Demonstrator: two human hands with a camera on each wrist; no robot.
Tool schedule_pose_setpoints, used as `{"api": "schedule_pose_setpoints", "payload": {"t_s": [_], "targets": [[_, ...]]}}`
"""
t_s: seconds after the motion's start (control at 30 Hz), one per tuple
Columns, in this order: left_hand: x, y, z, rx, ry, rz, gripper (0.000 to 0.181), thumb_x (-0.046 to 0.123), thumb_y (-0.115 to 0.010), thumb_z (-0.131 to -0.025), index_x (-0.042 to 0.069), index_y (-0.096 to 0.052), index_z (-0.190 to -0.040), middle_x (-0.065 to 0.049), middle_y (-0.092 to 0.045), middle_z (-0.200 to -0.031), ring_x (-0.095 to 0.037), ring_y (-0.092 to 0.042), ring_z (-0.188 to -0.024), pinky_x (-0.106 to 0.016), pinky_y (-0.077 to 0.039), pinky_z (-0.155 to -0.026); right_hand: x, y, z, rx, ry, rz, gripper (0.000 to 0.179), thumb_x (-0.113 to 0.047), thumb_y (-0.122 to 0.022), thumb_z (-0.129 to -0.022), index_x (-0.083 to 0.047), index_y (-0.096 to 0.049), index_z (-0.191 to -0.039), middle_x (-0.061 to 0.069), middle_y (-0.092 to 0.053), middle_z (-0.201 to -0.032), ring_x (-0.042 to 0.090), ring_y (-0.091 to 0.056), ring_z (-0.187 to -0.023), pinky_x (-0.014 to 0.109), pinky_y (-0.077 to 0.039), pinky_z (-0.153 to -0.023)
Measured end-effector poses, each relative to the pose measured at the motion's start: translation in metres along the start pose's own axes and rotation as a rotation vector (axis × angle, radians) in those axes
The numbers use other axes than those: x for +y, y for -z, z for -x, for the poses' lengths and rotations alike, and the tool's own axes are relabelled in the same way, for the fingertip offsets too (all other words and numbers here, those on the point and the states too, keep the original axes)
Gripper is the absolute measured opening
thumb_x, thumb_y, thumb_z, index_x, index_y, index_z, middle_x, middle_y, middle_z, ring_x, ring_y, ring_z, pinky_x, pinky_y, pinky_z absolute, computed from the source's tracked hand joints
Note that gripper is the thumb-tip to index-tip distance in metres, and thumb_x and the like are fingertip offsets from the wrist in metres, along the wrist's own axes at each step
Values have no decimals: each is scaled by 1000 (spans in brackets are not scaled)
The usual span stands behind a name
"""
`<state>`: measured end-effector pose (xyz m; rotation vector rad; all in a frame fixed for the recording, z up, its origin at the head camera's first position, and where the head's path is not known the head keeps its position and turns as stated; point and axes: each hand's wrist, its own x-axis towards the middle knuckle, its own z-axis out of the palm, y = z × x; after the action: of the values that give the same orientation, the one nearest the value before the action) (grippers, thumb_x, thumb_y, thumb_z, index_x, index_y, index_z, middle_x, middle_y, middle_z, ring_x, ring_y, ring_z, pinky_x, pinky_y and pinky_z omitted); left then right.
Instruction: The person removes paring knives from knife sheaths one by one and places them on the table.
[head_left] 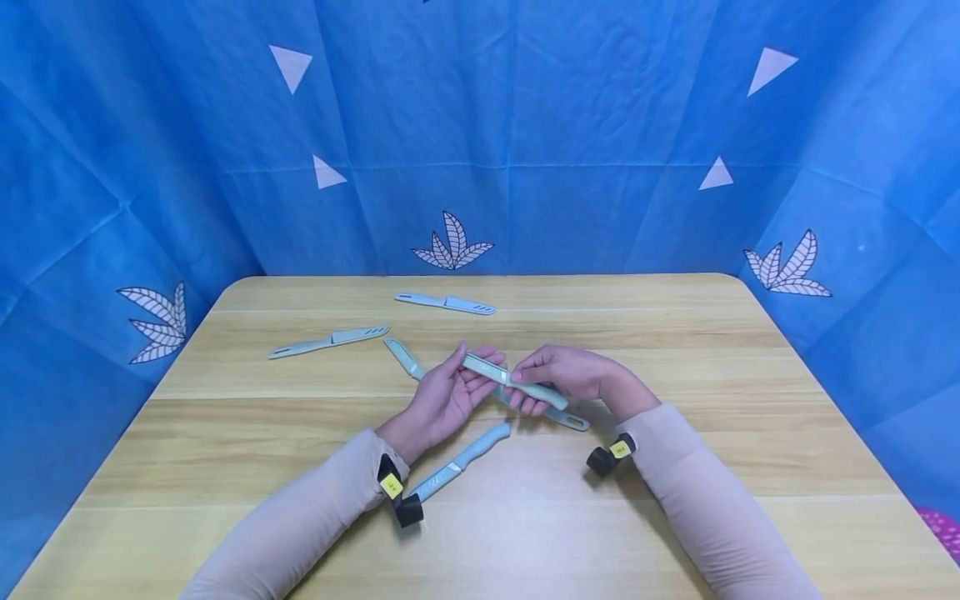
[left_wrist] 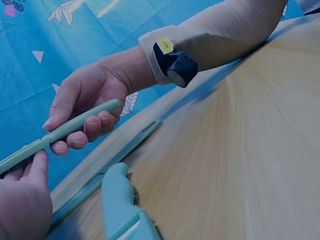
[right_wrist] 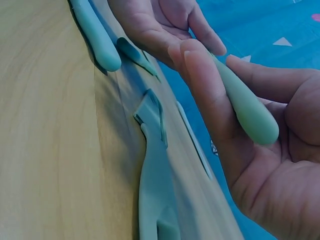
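Beige sleeves (head_left: 720, 508) reach in, a black device (head_left: 408, 510) at each cuff. Thumb and fingers of the right hand (head_left: 573, 372) pinch a pale green knife (head_left: 486, 367) by its smooth, round-ended handle; the left hand (head_left: 438, 404), palm up, fingers loosely extended, supports its covered blade. The knife hangs above the table, a light band at its middle. Beneath shows a slotted handle (head_left: 573, 422); a bluish knife (head_left: 472, 450) rests beside the left wrist. Blue cloth (head_left: 420, 108) with white triangles (head_left: 291, 67) backs the wood-grained tabletop (head_left: 675, 317).
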<state>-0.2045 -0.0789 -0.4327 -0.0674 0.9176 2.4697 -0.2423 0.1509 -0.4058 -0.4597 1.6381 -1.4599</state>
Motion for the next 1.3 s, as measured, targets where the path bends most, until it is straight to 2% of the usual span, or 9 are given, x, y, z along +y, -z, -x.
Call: {"api": "schedule_pose_setpoints", "payload": {"t_s": [0.2,0.5,0.87,1.3], "targets": [[0,0,0,3,10,18,56,38,-37,-106,-4,-39,-142,-22,-53,-136,-32,-49,-130,-37,-45,-106,2,0,-2,-40,-9,-31,32,-15,-50,-103,13,-63,-112,21,-69,-96,23,-68,-79,33,-60,-71],[0,-3,0,-17,-11,10,57,39,-36,-106,-4,-37,-144,-24,-47,-141,-32,-48,-131,-38,-45,-106,1,3,0,-40,13,-22,30,-15,-51,-102,10,-66,-110,21,-70,-97,24,-68,-80,33,-60,-71],[-2,-1,2,-16,-32,7,58,39,-39,-105,-5,-38,-143,-23,-52,-137,-32,-49,-129,-37,-45,-106,-1,1,1,-42,20,-9,30,-14,-50,-103,10,-66,-109,20,-70,-97,23,-68,-80,34,-60,-72],[-1,-4,2,12,-34,-6,56,38,-36,-107,-5,-39,-142,-23,-51,-138,-32,-49,-130,-37,-46,-105,-3,-3,3,-45,18,-30,30,-14,-50,-103,11,-65,-108,21,-69,-96,21,-67,-78,30,-59,-69]]}}
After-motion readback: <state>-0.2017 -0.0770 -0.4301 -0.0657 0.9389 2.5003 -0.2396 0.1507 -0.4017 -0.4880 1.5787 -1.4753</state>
